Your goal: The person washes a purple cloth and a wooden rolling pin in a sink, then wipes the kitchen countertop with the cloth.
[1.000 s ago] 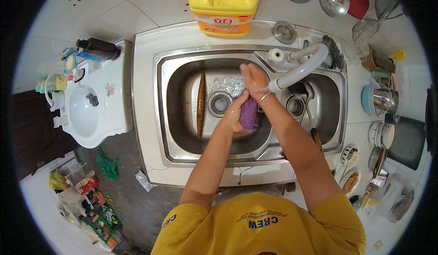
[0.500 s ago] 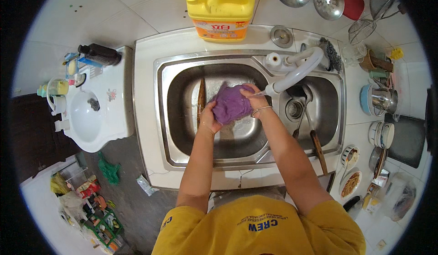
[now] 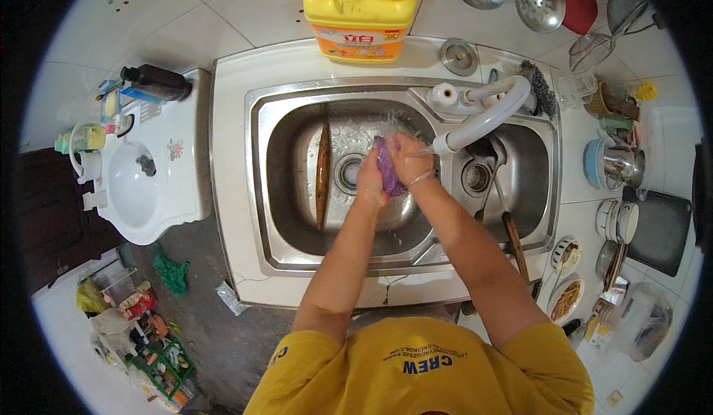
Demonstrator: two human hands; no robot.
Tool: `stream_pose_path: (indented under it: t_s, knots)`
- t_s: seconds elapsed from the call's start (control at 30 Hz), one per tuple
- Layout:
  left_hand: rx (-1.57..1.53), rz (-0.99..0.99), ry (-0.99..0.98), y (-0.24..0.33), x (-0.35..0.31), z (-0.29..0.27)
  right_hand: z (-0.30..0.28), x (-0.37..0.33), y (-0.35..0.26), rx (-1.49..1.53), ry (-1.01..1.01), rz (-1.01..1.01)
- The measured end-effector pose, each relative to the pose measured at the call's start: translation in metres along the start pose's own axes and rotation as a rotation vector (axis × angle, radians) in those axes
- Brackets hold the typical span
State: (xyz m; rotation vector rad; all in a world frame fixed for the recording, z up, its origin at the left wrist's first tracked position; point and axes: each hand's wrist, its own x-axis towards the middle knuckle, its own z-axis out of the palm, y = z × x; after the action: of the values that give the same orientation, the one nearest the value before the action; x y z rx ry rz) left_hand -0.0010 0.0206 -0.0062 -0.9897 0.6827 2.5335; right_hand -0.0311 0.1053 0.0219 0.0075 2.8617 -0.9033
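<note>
Dark blue lettering (image 3: 427, 364) on the yellow shirt (image 3: 423, 389) and red characters (image 3: 357, 39) on the label (image 3: 342, 49) of a yellow jug (image 3: 323, 11)

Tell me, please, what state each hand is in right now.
Left hand: closed, holding the bunched purple cloth.
Right hand: closed on the same cloth, pressing it from the other side.

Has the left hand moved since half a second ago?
Yes. Judged against the white faucet spout, the left hand has shifted right, closer to it, gripping the purple cloth.
</note>
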Motion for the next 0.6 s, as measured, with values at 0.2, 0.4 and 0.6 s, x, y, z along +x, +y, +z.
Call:
stream_pose_path:
  t_s: [0.2,0.4,0.6]
  knots:
    - [-0.136,-0.133,-0.277,0.009,0.019,-0.044,0.013,-0.031,-0.013,-0.02,-0.123,-0.196]
    - [0.146,-0.226,0.201,0.027,-0.011,-0.024,0.003,0.015,0.008,1.24,-0.084,0.764]
    - [0.009,-0.147,-0.095,0.007,0.028,-0.071,0.0,-0.074,-0.044,0.967,-0.104,0.059]
